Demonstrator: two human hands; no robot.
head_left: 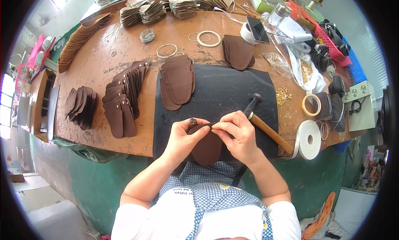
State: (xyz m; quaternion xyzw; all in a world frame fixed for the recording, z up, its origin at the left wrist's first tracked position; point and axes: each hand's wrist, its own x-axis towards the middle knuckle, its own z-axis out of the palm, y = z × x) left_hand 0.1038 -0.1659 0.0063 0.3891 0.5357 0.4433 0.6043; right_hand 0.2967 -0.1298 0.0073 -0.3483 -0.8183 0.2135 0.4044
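Observation:
A rounded dark brown leather piece (207,150) hangs at the near edge of the black mat (232,84), between my two hands. My left hand (179,137) is closed on its upper left side; a dark round-ended rod (193,121), perhaps a punch, sticks up by that hand's fingers. My right hand (240,134) pinches at the piece's upper edge, and anything small in its fingertips is hidden. Right of my hands lies a hammer (270,132) with a wooden handle. Several stitched-edge leather pieces (178,80) are stacked on the mat's far left part.
Leather pieces with brass studs (120,98) and a smaller brown stack (82,107) stand to the left. Loose brass studs (283,95), tape rolls (311,105), a white ribbon roll (308,139) and a phone (257,30) lie right. Leather stacks (183,8) line the back.

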